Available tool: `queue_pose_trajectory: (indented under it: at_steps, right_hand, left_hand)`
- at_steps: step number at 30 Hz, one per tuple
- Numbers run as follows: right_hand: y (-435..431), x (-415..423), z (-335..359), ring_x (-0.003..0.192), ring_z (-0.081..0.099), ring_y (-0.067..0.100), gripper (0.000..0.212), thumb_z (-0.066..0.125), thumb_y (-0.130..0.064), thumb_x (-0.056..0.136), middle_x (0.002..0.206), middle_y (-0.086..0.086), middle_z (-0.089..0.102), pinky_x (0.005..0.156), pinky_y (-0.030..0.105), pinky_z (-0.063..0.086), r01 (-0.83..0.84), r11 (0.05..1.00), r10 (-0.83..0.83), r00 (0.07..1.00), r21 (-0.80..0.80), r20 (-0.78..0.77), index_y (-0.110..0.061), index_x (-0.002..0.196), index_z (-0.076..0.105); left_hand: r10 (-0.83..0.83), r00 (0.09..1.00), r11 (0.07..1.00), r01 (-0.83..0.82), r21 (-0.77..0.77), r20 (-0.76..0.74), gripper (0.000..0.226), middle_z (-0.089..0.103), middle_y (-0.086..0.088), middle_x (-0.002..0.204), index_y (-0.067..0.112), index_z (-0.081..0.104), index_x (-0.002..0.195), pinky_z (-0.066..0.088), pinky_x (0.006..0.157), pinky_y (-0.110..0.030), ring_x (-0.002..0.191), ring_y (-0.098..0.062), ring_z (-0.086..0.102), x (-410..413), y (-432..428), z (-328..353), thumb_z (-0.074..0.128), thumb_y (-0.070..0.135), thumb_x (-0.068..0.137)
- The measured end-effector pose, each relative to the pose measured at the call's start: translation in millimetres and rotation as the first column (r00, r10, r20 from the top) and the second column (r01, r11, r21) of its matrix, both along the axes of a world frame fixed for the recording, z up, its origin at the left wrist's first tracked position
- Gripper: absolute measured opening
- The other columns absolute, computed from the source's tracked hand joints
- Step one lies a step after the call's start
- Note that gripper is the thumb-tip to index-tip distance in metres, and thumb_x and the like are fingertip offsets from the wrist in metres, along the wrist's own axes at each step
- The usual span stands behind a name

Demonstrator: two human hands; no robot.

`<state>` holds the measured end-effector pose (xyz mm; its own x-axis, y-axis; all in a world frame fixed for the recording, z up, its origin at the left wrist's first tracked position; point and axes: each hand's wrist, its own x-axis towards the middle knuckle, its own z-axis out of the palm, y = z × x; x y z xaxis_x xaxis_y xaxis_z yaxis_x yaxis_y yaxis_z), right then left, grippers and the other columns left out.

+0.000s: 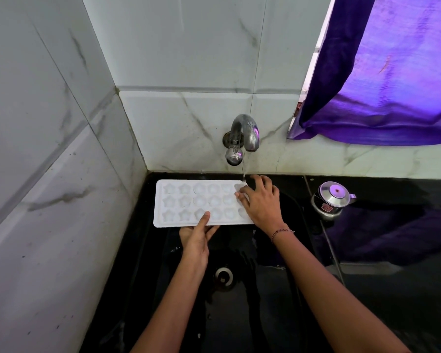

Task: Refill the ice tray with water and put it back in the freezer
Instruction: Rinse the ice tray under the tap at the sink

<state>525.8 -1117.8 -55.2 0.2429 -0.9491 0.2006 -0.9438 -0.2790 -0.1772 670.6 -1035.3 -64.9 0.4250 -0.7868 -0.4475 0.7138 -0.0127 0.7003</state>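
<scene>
Both hands hold the ice tray [189, 203] level over the sink [239, 314]: left hand [197, 236] pinches its near edge, right hand [261, 201] grips the right end so the tap [245, 133] stream fills that corner.

Head camera looks steeply down, close over the sink [252, 327]

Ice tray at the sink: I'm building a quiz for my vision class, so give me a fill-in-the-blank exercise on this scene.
1. Water from the tap lands on the ___ end of the tray.
2. The left hand pinches the tray's near edge with its ___ on top.
3. The tray is held over a ___ sink.
4. The curtain above the steel pot is ___.

Missing words: right; thumb; black; purple.
</scene>
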Motion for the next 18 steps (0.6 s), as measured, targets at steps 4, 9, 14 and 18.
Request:
queue_pose_trajectory:
  at_steps: [4, 9, 14, 18]
  right_hand:
    - [1, 4, -1, 0.136, 0.026, 0.029, 0.042, 0.036, -0.047, 0.097, 0.144, 0.006, 0.037, 0.105, 0.046, 0.03, -0.022, 1.0, 0.021, 0.998, 0.014, 0.059, -0.023, 0.123, 0.059]
    - [1, -3, -2, 0.138, 0.022, 0.028, 0.042, 0.035, -0.046, 0.098, 0.146, 0.005, 0.033, 0.107, 0.045, 0.027, -0.006, 1.0, 0.006, 1.0, 0.03, 0.016, -0.025, 0.129, 0.054]
    - [11, -6, -1, 0.136, 0.026, 0.027, 0.037, 0.043, -0.045, 0.095, 0.144, 0.006, 0.036, 0.102, 0.046, 0.038, -0.075, 0.997, 0.079, 0.988, -0.033, 0.13, -0.022, 0.122, 0.053]
    - [21, -13, -1, 0.141, 0.017, 0.027, 0.05, 0.04, -0.057, 0.092, 0.15, 0.004, 0.027, 0.109, 0.046, 0.027, -0.071, 0.996, 0.071, 0.997, 0.049, 0.001, -0.025, 0.128, 0.049]
  left_hand:
    - [-0.018, 1.0, 1.0, 0.018, -0.009, -0.002, 0.04, 0.065, -0.003, 0.107, 0.013, 0.054, 0.115, 0.06, 0.067, -0.033, 0.098, -0.024, 0.065, -1, 0, 0, 0.065, -0.004, 0.081]
    - [-0.016, 1.0, 1.0, 0.016, -0.023, -0.006, 0.043, 0.065, -0.002, 0.105, 0.01, 0.052, 0.12, 0.06, 0.066, -0.033, 0.092, -0.02, 0.065, 1, 0, -1, 0.064, -0.006, 0.081]
    - [0.011, 0.999, 1.0, -0.012, -0.016, -0.04, 0.043, 0.064, -0.005, 0.11, 0.009, 0.052, 0.121, 0.06, 0.068, -0.034, 0.094, -0.021, 0.066, 2, -2, -1, 0.065, -0.003, 0.082]
    - [0.013, 0.998, 1.0, -0.012, 0.014, -0.062, 0.043, 0.065, -0.006, 0.108, 0.007, 0.052, 0.122, 0.06, 0.066, -0.032, 0.09, -0.021, 0.066, 1, -6, 2, 0.065, -0.003, 0.082]
